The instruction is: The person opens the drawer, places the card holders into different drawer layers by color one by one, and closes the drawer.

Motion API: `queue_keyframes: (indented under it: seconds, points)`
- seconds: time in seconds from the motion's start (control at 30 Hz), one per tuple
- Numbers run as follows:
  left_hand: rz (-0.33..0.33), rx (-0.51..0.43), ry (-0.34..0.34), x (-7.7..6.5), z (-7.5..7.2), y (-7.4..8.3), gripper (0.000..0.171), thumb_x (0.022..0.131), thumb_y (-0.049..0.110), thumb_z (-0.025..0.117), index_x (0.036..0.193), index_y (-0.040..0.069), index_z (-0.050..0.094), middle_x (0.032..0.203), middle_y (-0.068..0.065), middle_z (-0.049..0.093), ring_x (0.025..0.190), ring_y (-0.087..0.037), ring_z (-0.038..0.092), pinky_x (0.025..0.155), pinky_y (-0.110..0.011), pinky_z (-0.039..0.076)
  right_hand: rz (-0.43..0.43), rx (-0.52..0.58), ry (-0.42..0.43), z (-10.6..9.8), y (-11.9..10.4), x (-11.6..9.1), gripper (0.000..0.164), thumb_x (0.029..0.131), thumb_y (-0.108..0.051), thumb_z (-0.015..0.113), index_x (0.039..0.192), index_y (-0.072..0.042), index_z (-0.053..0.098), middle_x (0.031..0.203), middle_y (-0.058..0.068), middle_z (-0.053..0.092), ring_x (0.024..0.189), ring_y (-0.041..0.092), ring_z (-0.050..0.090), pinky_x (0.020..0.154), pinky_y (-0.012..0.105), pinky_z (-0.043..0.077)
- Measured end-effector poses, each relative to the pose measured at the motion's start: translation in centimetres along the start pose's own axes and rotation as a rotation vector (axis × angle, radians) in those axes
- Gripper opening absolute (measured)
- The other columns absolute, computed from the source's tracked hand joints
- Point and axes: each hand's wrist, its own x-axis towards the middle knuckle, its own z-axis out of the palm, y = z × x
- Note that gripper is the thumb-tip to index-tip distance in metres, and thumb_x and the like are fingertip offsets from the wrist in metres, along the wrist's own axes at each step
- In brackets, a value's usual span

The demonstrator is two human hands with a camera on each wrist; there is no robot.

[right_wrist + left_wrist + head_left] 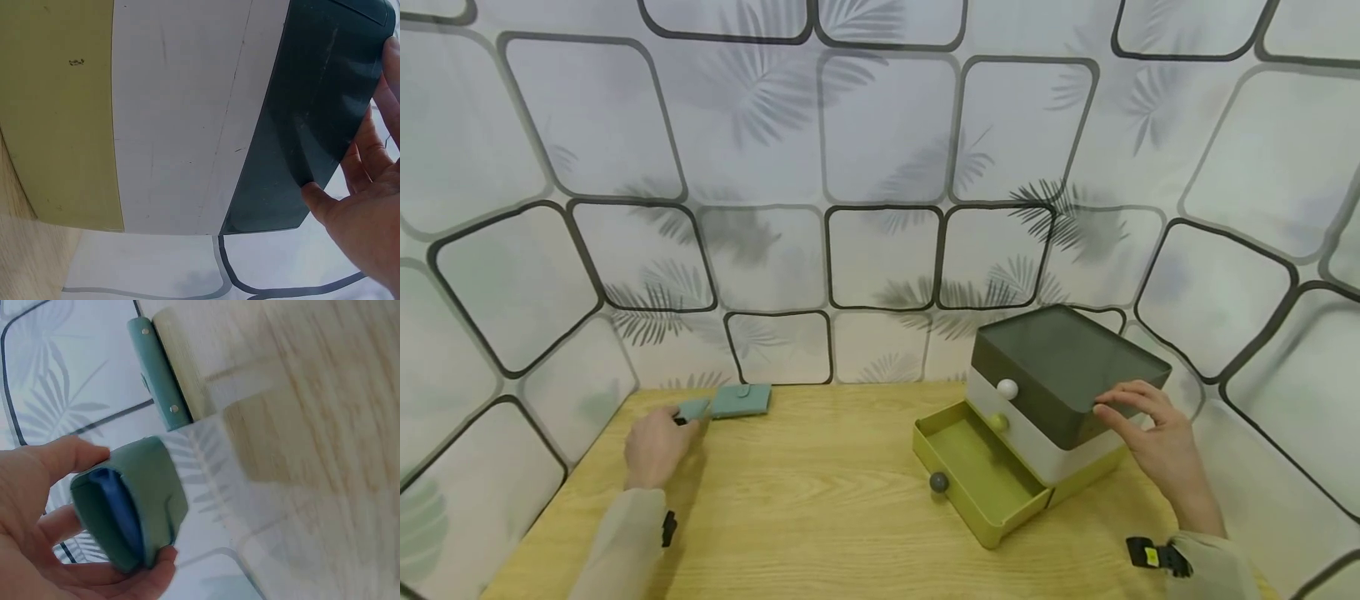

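My left hand (657, 446) grips a small teal case (150, 494) by its sides, at the far left of the table. Its open end faces the left wrist camera, and something blue (119, 503) shows inside. Just beyond lies a flat teal wallet (741, 401) with a snap tab. On the right stands a drawer box (1033, 429) in dark green, white and olive layers. My right hand (1157, 437) holds its dark top layer (312, 119) at the near right corner, thumb on the side and fingers over the top edge.
The olive bottom drawer (977, 467) is pulled out toward the front left, with a dark round knob (938, 482). White (1007, 389) and olive (998, 422) knobs mark the layers above. Patterned cloth walls (880, 258) enclose the wooden table (805, 500) at the back and sides.
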Motion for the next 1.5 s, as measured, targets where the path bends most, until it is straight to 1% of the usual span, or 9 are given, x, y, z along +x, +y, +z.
queue_keyframes:
  seconds: [0.13,0.23,0.37,0.63,0.8,0.93,1.17,1.33,1.5]
  points:
    - [0.054,-0.026,0.073,0.1,0.2,0.9,0.056,0.094,0.031,0.059,0.13,-0.011,0.055,0.124,-0.037,0.057,0.098,-0.052,0.061,0.077,-0.057,0.05,0.015,-0.002,-0.008,0.0,0.1,-0.1,0.015,0.086,-0.007,0.074,0.101,-0.003,0.073,0.108,-0.026,0.054,0.116,-0.011,0.039,0.093,0.006,0.026]
    - [0.074,-0.083,0.075,0.3,0.3,2.0,0.055,0.093,0.03,0.058,0.132,-0.009,0.055,0.126,-0.037,0.056,0.099,-0.048,0.061,0.073,-0.05,0.05,0.025,0.004,-0.01,0.0,0.1,-0.2,0.015,0.087,-0.008,0.073,0.102,-0.003,0.073,0.108,-0.026,0.054,0.117,-0.011,0.038,0.094,0.006,0.025]
    - [0.115,-0.136,0.077,0.3,0.5,3.7,0.054,0.093,0.031,0.058,0.135,-0.002,0.056,0.129,-0.035,0.056,0.109,-0.049,0.059,0.08,-0.052,0.05,0.022,0.011,-0.002,0.1,0.0,-0.1,0.016,0.086,-0.007,0.074,0.102,-0.003,0.073,0.108,-0.025,0.054,0.12,-0.01,0.037,0.097,0.007,0.025]
    - [0.361,-0.176,0.182,0.0,2.6,6.1,0.047,0.091,0.025,0.069,0.131,0.002,0.062,0.124,-0.038,0.057,0.092,-0.048,0.064,0.074,-0.057,0.053,0.002,0.008,0.002,0.2,0.0,0.2,0.015,0.086,-0.005,0.074,0.101,-0.003,0.073,0.108,-0.023,0.055,0.117,-0.009,0.039,0.094,0.008,0.026]
    - [0.501,-0.224,0.265,0.1,4.2,7.7,0.044,0.085,0.022,0.076,0.125,0.005,0.067,0.119,-0.036,0.061,0.105,-0.052,0.061,0.077,-0.059,0.054,0.011,0.005,-0.006,0.2,0.0,0.1,0.016,0.087,-0.007,0.073,0.102,-0.003,0.073,0.109,-0.024,0.054,0.119,-0.01,0.037,0.095,0.009,0.025]
    - [0.61,-0.286,0.255,-0.2,5.0,9.1,0.045,0.083,0.02,0.079,0.125,0.006,0.068,0.117,-0.032,0.064,0.093,-0.044,0.067,0.068,-0.051,0.056,0.005,0.001,0.001,0.2,0.1,0.2,0.015,0.086,-0.006,0.074,0.101,-0.003,0.074,0.108,-0.024,0.055,0.117,-0.01,0.039,0.094,0.008,0.026]
    - [0.799,-0.343,0.237,-0.7,6.9,11.9,0.043,0.082,0.019,0.08,0.123,0.009,0.07,0.12,-0.03,0.064,0.089,-0.04,0.07,0.069,-0.049,0.058,-0.017,0.012,0.021,0.2,0.3,0.5,0.016,0.083,-0.001,0.074,0.099,-0.003,0.074,0.107,-0.02,0.058,0.109,-0.008,0.045,0.091,0.006,0.029]
    - [0.843,-0.366,0.197,-1.6,8.0,13.7,0.042,0.082,0.022,0.08,0.122,0.011,0.07,0.122,-0.024,0.065,0.101,-0.036,0.068,0.076,-0.047,0.057,-0.013,0.012,0.027,0.0,0.2,0.3,0.016,0.083,0.0,0.075,0.099,-0.002,0.074,0.106,-0.021,0.058,0.11,-0.008,0.044,0.091,0.006,0.029]
    - [0.879,-0.378,0.171,-2.4,9.1,15.3,0.041,0.081,0.021,0.08,0.12,0.011,0.072,0.117,-0.02,0.067,0.099,-0.032,0.068,0.078,-0.045,0.058,-0.004,0.012,0.023,0.0,0.1,0.0,0.014,0.084,-0.002,0.075,0.098,-0.003,0.074,0.106,-0.024,0.056,0.113,-0.009,0.042,0.092,0.005,0.027]
